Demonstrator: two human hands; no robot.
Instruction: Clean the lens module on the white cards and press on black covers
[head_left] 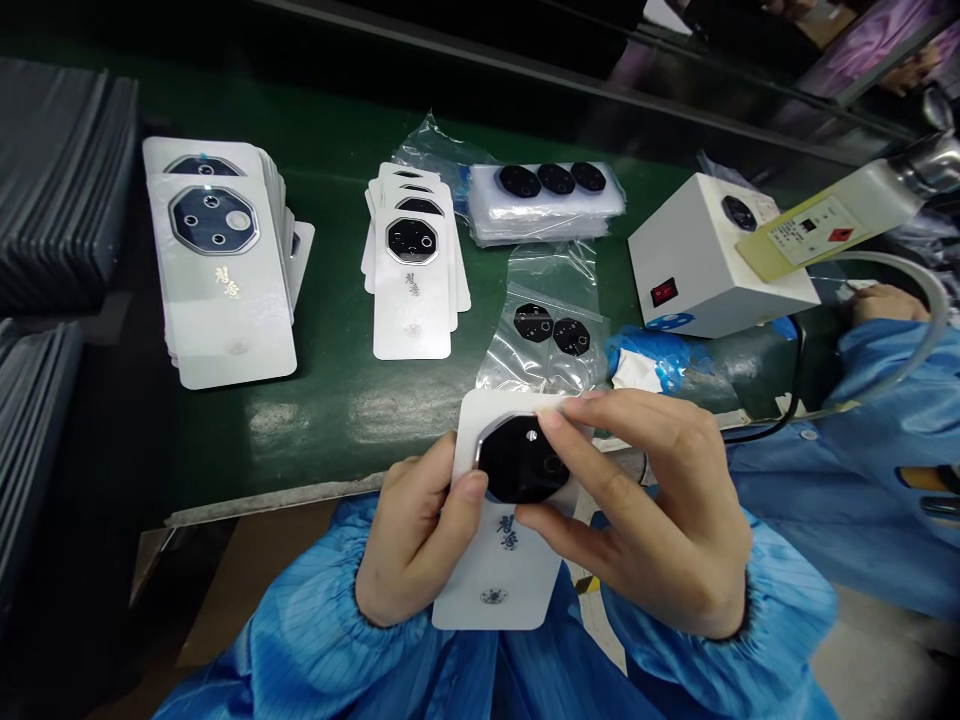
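Observation:
In my left hand, closed along its left edge, is a white phone back cover with dark lettering and a small round emblem, held tilted above my lap. A black octagonal camera lens plate lies in the silver-rimmed octagon near the cover's top. My right hand pinches around the plate's right side, fingertips at its upper edge and thumb below it; whether the plate is fully seated I cannot tell. Just beyond the cover, a clear plastic bag has two black lens plates on it.
Fanned white covers and a larger stack stand on the green bench. Three lens plates rest on a plastic-wrapped pile. Right are a white box, a yellow-liquid bottle and a co-worker's sleeve. Grey trays stand left.

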